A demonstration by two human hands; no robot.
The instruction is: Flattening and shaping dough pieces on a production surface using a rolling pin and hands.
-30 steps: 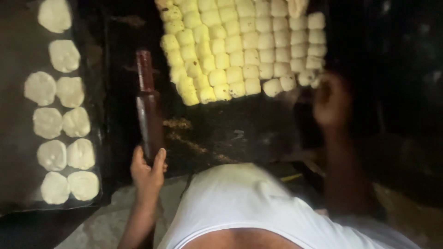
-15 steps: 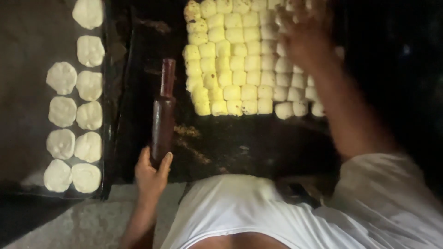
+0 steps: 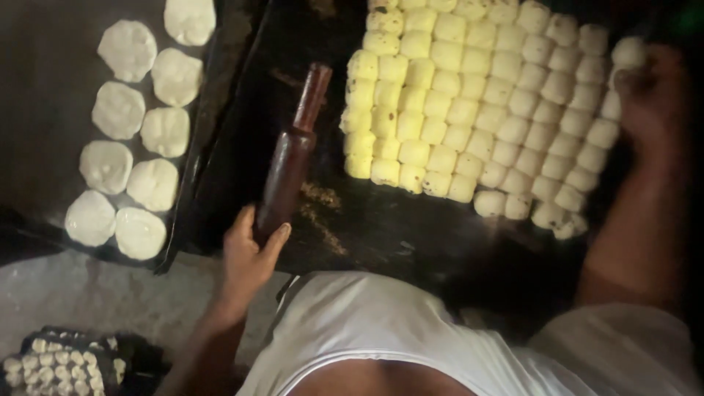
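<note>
Head view: left hand [image 3: 246, 257] around rolling pin [image 3: 291, 158]

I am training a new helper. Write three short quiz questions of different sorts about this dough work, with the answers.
1. True or false: the left hand holds the dark brown wooden rolling pin.
2. Which hand reaches the block of small yellowish dough pieces? A left, B right.
3. Fill in: the flat round white dough discs lie in ___ columns on the dark tray.

Key: 1 true; 2 B, the right hand; 3 two.
</note>
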